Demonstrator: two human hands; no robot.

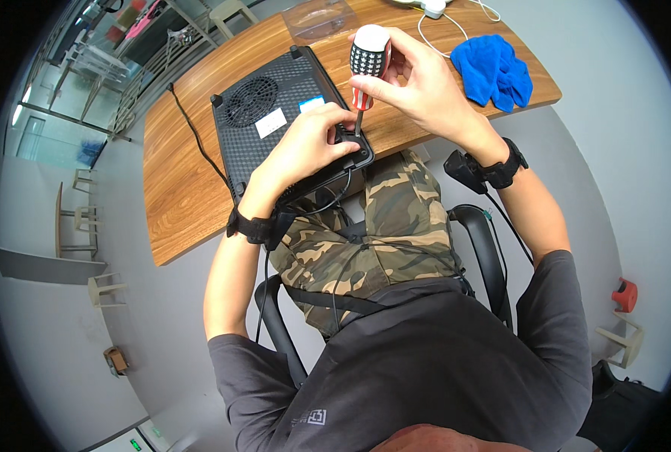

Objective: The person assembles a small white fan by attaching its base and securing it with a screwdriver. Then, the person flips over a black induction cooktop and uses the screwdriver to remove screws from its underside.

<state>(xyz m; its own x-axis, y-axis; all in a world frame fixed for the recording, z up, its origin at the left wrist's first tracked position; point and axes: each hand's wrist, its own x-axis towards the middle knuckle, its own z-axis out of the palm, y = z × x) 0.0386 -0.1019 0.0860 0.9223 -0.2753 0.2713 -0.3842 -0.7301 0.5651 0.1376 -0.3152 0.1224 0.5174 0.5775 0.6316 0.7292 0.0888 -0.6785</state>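
Note:
A black induction cooker (pixel 233 139) lies underside up at the table's near edge, showing a round fan grille, a white label and corner feet. My right hand (pixel 426 87) is wrapped round the thick handle of a screwdriver (pixel 369 64), patterned with white stars on black and red and white stripes. The screwdriver stands nearly upright, its metal shaft pointing down at the cooker's near right corner. Over that corner my left hand (pixel 316 143) is bent, its thumb and fingertips curled close round the shaft's lower end. What those fingertips pinch, if anything, is too small to tell.
A crumpled blue cloth (pixel 493 71) lies right on the wooden table (pixel 177 192). A clear plastic tray (pixel 319 19) and a white power strip (pixel 432 6) stand at the far edge. The cooker's black cord (pixel 196 135) runs along its left. Chair armrests (pixel 486 248) flank my legs.

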